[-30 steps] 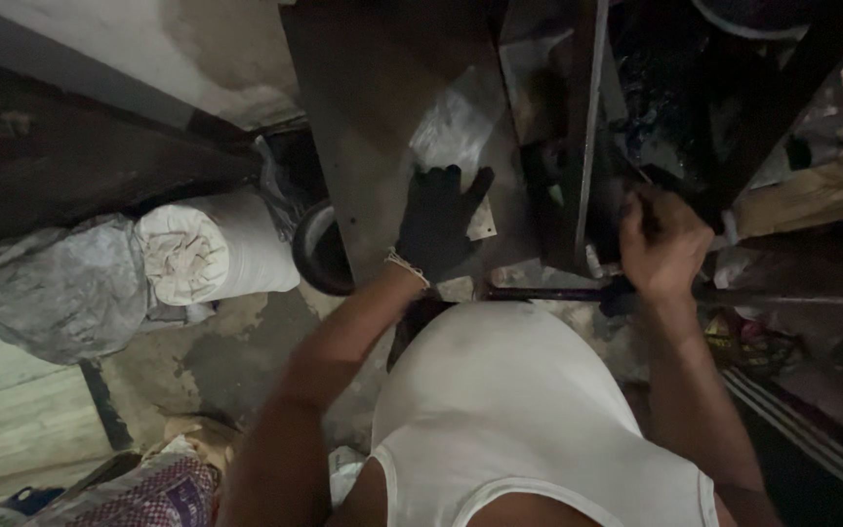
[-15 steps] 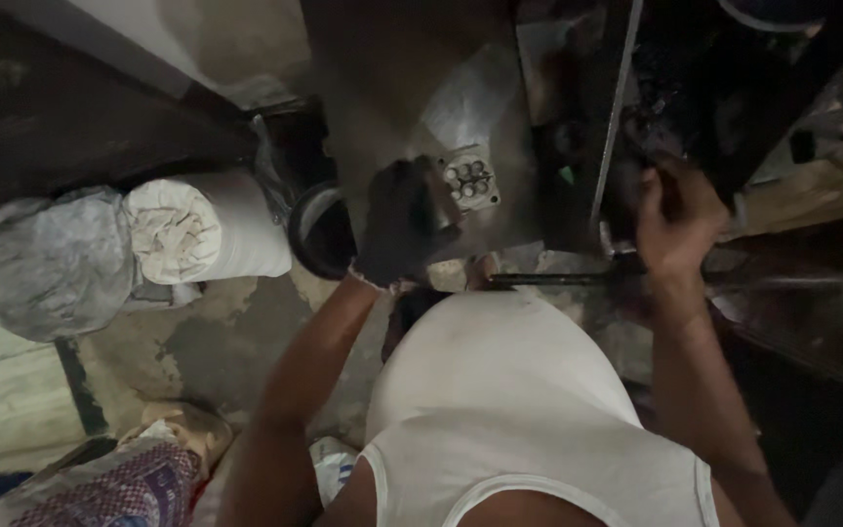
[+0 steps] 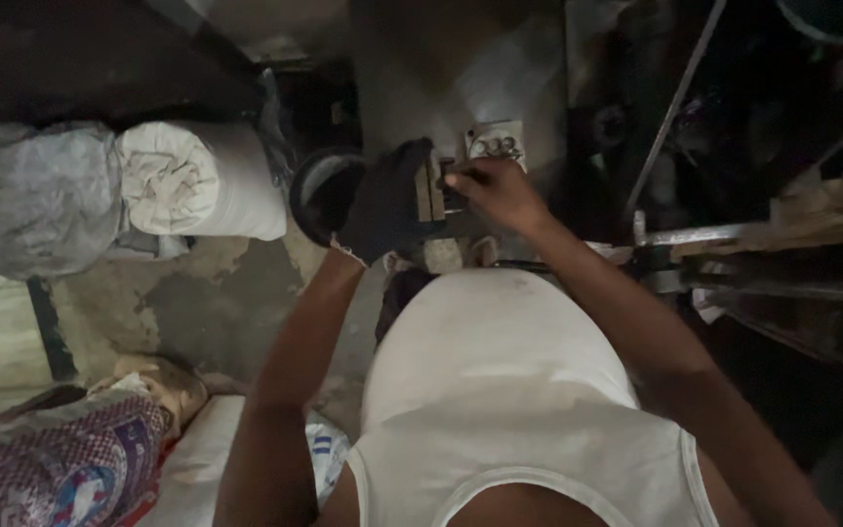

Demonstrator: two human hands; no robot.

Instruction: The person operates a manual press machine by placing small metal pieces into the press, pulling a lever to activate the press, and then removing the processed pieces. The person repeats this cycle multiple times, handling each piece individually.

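Observation:
My left hand point(image 3: 389, 198) wears a dark glove and is closed around a small tan block-shaped part point(image 3: 431, 191) held just in front of my white vest. My bare right hand point(image 3: 493, 190) meets it from the right, fingertips pinching the same part. Just beyond both hands a small pale box with several round pieces point(image 3: 496, 142) lies on a grey metal surface point(image 3: 461, 68). What the fingers cover of the part is hidden.
A rolled white cloth bundle point(image 3: 197, 181) and a grey wrapped bundle point(image 3: 31, 195) lie at left. A dark round container point(image 3: 324, 190) sits beside my left hand. Metal rods and machine frame point(image 3: 695, 239) fill the right. A patterned sack point(image 3: 60, 459) lies at the lower left.
My right hand has left the machine frame on the right and come over to my gloved left hand, which has closed on the small part. The view has shifted slightly.

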